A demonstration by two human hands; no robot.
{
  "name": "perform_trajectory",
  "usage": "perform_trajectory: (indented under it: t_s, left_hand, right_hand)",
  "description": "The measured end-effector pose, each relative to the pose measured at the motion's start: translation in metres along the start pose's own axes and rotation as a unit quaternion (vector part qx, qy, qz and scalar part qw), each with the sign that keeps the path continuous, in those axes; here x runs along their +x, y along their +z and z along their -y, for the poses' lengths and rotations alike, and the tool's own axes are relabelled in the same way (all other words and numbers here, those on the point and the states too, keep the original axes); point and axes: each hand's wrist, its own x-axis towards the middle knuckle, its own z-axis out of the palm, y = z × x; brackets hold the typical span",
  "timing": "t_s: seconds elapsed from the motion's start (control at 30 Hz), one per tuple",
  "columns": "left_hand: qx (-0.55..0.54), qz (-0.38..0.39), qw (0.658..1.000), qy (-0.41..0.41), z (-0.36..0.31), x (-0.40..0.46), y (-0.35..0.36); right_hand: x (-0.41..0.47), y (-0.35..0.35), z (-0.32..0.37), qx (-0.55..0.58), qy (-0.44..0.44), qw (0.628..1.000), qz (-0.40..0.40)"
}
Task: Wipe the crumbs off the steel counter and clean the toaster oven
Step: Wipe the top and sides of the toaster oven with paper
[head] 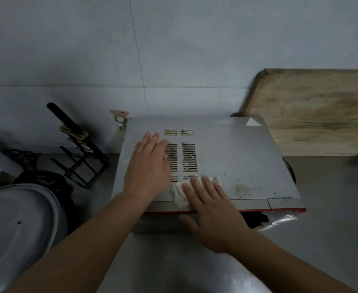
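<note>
Oven (pixel 226 157) sits on the steel counter (pixel 332 218) against the wall, its grey top stained brown toward four o'clock. Right hand (pixel 210 210), fingers straight, presses a white cloth (pixel 179 194) onto the top's front edge (six o'clock). Left hand (pixel 149 168) lies flat and relaxed over the vents (pixel 188 157).

Dim, flat, bluish-grey light; no source shows. Soft glare lies on the steel counter (pixel 173 267) at six o'clock, and a brighter glint on the crumpled plastic (pixel 283 220) at four o'clock. Shadows are faint. The wooden board (pixel 313 111) at two o'clock is smeared with blur. Wall tile seams (pixel 139 58) bow with wide-angle distortion.
</note>
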Motion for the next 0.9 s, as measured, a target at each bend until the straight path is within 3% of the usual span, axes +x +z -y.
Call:
perform_trajectory:
  t_s: [0.17,0.3,0.43,0.47,0.53,0.57,0.6,0.67,0.73,0.9]
  left_hand:
    - [-0.003,-0.013,1.0,-0.015,0.008,-0.005,-0.006]
    - [0.025,-0.012,1.0,-0.002,0.012,-0.012,-0.006]
    - [0.032,0.005,0.999,-0.021,0.012,-0.01,-0.002]
    - [0.039,0.006,0.999,-0.021,0.01,-0.009,-0.002]
    - [0.045,0.009,0.999,-0.014,0.005,-0.004,0.0]
    - [0.043,0.014,0.999,-0.014,0.002,-0.001,0.001]
    - [0.041,0.022,0.999,-0.016,-0.001,0.002,0.003]
    - [0.046,0.05,0.997,-0.02,-0.008,0.008,0.009]
    - [0.065,0.086,0.994,-0.015,-0.015,0.013,0.016]
    - [0.109,0.167,0.98,-0.002,-0.026,0.028,0.039]
  right_hand:
    - [0.088,-0.015,-0.007,-0.005,0.002,0.999,-0.039]
    - [0.141,-0.03,0.003,0.02,0.025,0.999,-0.008]
    - [0.148,-0.05,0.003,0.156,0.016,0.987,0.017]
    - [0.145,-0.057,-0.004,0.262,0.017,0.965,0.014]
    - [0.133,-0.072,-0.025,0.501,0.065,0.863,-0.022]
    - [0.129,-0.076,-0.041,0.548,0.107,0.827,-0.073]
    - [0.126,-0.078,-0.059,0.544,0.146,0.817,-0.126]
    - [0.117,-0.08,-0.088,0.445,0.202,0.856,-0.17]
    - [0.102,-0.073,-0.107,0.335,0.221,0.903,-0.157]
    - [0.082,-0.036,-0.129,0.127,0.149,0.967,-0.16]
